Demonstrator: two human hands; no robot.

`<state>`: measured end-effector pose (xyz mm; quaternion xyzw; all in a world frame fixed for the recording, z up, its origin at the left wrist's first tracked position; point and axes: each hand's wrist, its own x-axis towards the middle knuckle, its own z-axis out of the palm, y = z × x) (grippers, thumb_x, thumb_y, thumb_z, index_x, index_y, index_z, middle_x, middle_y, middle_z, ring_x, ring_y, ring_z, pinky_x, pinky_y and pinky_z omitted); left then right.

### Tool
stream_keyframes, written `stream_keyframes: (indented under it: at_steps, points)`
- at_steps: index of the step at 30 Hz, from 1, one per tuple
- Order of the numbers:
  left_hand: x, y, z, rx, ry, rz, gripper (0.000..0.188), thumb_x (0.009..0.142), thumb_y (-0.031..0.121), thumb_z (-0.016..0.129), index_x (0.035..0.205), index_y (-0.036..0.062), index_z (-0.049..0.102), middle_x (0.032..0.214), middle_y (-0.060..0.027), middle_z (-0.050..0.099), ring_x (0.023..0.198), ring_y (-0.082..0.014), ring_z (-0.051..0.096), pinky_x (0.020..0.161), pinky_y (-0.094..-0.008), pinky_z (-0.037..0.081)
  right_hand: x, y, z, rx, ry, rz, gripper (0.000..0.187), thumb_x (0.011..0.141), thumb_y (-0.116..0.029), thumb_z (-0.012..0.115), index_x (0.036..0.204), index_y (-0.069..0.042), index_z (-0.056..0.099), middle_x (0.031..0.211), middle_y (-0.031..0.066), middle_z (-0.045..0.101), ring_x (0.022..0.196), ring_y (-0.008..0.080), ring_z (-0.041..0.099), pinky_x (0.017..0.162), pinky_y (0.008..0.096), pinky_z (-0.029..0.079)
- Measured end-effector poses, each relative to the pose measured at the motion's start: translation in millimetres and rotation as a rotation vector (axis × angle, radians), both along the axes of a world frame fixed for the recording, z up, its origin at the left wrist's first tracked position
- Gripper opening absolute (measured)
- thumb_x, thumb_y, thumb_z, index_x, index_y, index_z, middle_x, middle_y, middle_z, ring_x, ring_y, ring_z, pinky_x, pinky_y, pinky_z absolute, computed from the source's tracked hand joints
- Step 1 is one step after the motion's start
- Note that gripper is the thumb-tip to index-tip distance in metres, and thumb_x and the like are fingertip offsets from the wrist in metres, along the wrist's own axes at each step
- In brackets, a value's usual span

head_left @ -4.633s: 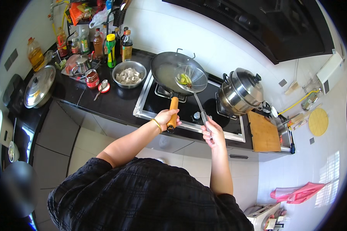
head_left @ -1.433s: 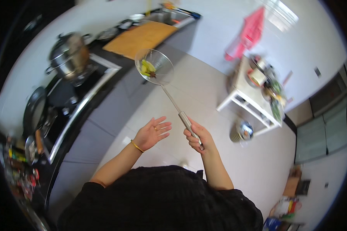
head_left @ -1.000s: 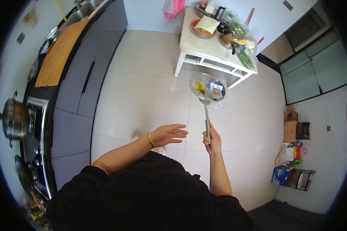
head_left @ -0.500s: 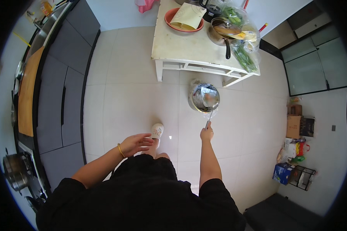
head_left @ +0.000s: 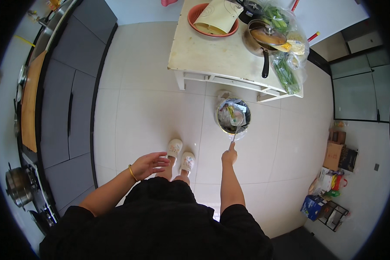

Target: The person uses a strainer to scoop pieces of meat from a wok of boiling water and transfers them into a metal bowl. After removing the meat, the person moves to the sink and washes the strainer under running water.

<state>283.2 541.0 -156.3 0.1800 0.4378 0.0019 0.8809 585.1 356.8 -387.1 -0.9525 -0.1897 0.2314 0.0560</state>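
My right hand (head_left: 229,156) is closed around the handle of a broad-bladed kitchen cleaver (head_left: 237,123). The blade reaches over a round rubbish bin (head_left: 219,124) on the floor, lined with a clear plastic bag. Scraps and crumpled plastic show inside the bin; around the blade I cannot tell which bits lie on it and which below. Held in front of my body, my left hand (head_left: 151,164) is empty, its fingers loosely apart, with a yellow bracelet at the wrist.
Just beyond the bin stands a white table (head_left: 203,56) bearing a red basin (head_left: 194,21), a lidded saucepan (head_left: 253,43) and bagged greens (head_left: 286,76). Grey cabinets (head_left: 58,117) with a wooden board (head_left: 31,104) run along the left. Boxes (head_left: 333,156) line the right wall.
The cleaver's blade has tilted over the bin, and more scraps show beneath or against it. A second white shoe has come into view beside the first. My left hand stays nearly in place.
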Motion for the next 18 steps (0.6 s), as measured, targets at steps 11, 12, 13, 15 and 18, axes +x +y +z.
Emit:
stream_keyframes:
  at_steps: [11,12,13,15,18]
  points:
    - [48.9,-29.1,29.6,0.038,-0.116,-0.054,0.036,0.089,0.028,0.041,0.116,0.0042,0.045,0.106,-0.0115,0.053,0.099,-0.0218,0.052,0.086,-0.0357,0.042,-6.7,-62.5,164.5,1.371,1.330,-1.397,0.030,0.084,-0.001,0.045,0.112,-0.010,0.041,0.073,0.0042,0.043,0.048,0.0043,0.035,0.037,0.0128,0.030]
    - [50.9,-29.1,31.5,0.047,-0.151,-0.048,0.035,0.089,0.028,0.042,0.115,0.0042,0.045,0.106,-0.0114,0.054,0.098,-0.0217,0.052,0.085,-0.0356,0.042,-11.2,-70.1,187.9,1.393,1.391,-1.418,0.028,0.084,0.000,0.044,0.110,-0.010,0.041,0.074,0.0044,0.043,0.048,0.0039,0.034,0.037,0.0121,0.029]
    - [53.6,-26.8,33.4,0.042,-0.189,-0.047,0.035,0.089,0.028,0.042,0.114,0.0042,0.046,0.104,-0.0112,0.055,0.096,-0.0213,0.053,0.084,-0.0355,0.042,-18.8,-77.9,212.1,1.409,1.420,-1.264,0.033,0.083,0.002,0.044,0.113,-0.010,0.040,0.074,0.0047,0.043,0.047,0.0039,0.033,0.036,0.0120,0.029]
    - [60.2,-17.1,43.5,0.058,-0.221,-0.063,0.035,0.089,0.028,0.042,0.114,0.0042,0.046,0.103,-0.0110,0.055,0.096,-0.0213,0.053,0.085,-0.0356,0.042,-32.0,-76.7,269.0,1.340,1.387,-0.968,0.043,0.081,0.005,0.043,0.121,-0.010,0.035,0.074,0.0056,0.043,0.046,0.0040,0.033,0.036,0.0123,0.028]
    - [64.5,3.9,55.4,0.118,-0.285,-0.092,0.036,0.088,0.028,0.045,0.115,0.0041,0.046,0.103,-0.0113,0.055,0.097,-0.0215,0.053,0.085,-0.0350,0.042,-45.8,-54.5,337.1,1.215,1.312,-0.568,0.058,0.080,0.006,0.042,0.132,-0.012,0.023,0.077,0.0072,0.046,0.046,0.0047,0.035,0.036,0.0142,0.029]
